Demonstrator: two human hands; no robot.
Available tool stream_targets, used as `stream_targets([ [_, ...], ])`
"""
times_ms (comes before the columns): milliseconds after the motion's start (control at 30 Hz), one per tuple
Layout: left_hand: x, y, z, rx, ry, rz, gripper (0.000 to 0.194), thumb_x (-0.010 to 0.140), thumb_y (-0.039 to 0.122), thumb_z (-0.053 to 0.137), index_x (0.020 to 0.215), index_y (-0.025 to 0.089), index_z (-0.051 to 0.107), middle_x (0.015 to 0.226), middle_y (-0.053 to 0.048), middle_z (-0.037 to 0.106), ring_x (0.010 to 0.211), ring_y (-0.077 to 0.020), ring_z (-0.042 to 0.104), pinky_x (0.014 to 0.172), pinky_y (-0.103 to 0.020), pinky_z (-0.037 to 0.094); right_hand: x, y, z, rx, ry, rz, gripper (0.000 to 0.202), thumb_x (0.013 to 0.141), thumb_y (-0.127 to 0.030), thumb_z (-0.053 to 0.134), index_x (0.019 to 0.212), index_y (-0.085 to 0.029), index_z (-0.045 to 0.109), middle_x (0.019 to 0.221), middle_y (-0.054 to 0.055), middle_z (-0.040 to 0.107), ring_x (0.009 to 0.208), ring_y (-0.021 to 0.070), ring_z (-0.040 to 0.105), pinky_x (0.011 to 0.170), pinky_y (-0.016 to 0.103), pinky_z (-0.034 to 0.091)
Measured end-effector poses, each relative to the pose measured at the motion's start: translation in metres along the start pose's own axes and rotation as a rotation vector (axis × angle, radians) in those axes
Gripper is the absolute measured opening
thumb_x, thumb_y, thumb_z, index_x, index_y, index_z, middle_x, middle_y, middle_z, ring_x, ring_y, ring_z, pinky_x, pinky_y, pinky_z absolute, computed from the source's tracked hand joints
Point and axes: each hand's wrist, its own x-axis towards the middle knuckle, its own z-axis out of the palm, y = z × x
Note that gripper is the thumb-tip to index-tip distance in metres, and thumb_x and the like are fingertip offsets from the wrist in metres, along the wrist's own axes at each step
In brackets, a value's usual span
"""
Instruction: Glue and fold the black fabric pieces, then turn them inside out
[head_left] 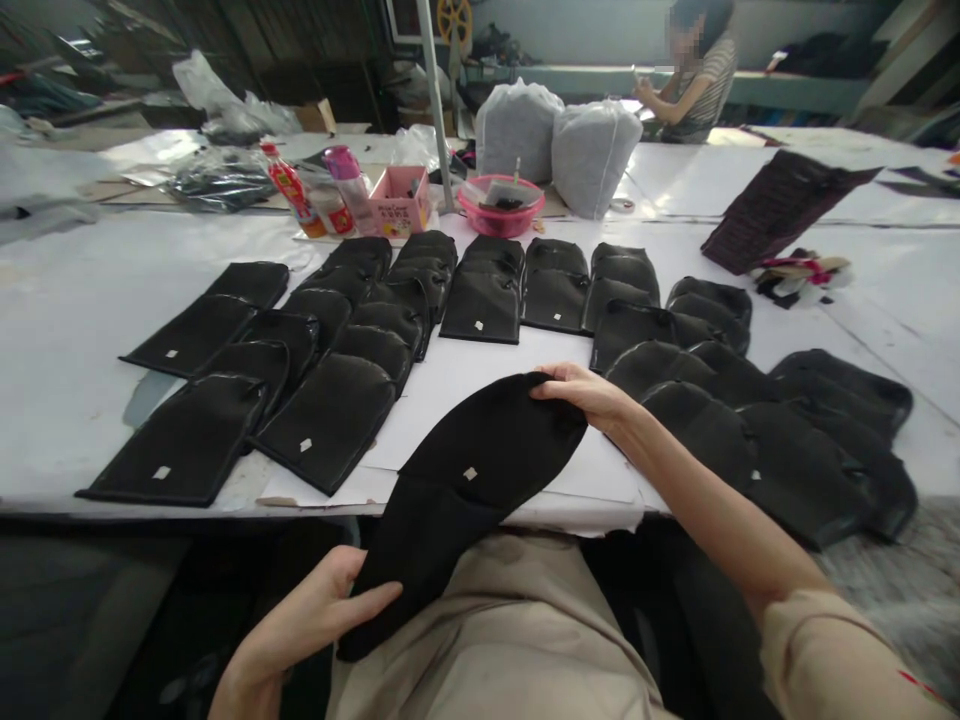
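A long black fabric piece (469, 450) with a small white sticker stretches between my two hands, over the table's front edge and my lap. My left hand (330, 605) grips its lower end, thumb on top and the other fingers hidden beneath. At the far upper end my right hand (574, 392) pinches the rounded edge. Stacks of similar black pieces lie around it: a left stack (180, 440), a nearer stack (330, 400), a middle stack (481, 300) and a right stack (780, 450). Several carry small white stickers.
White-covered table (67, 400) spans the view. Behind the stacks stand a red-capped bottle (289, 190), a pink box (401, 200), a pink basket (499, 215) and stuffed white bags (596, 160). A metal pole (435, 100) rises there. Another person (694, 85) is across the table.
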Motion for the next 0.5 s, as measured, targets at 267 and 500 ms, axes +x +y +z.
stream_targets([
  [267,0.027,0.040,0.046,-0.628,0.195,0.327,0.044,0.078,0.052,0.078,0.099,0.014,0.077,0.091,-0.013,0.075,0.082,-0.0261,0.072,0.074,-0.032,0.057,0.015,0.061,0.038,0.084,-0.126,0.167,0.028,0.060,-0.025,0.085,0.080,-0.013,0.071,0.074,0.005,0.075,0.057,0.0127,0.066,0.052,0.019,0.052],
  [500,0.033,0.033,0.057,-0.279,0.792,0.556,0.034,0.088,0.042,0.072,0.113,0.019,0.071,0.111,-0.012,0.070,0.097,-0.0238,0.069,0.090,-0.037,0.056,0.020,0.097,0.056,0.143,-0.197,0.207,0.034,0.059,-0.039,0.087,0.076,-0.014,0.070,0.063,0.001,0.069,0.048,0.0078,0.054,0.046,0.017,0.039],
])
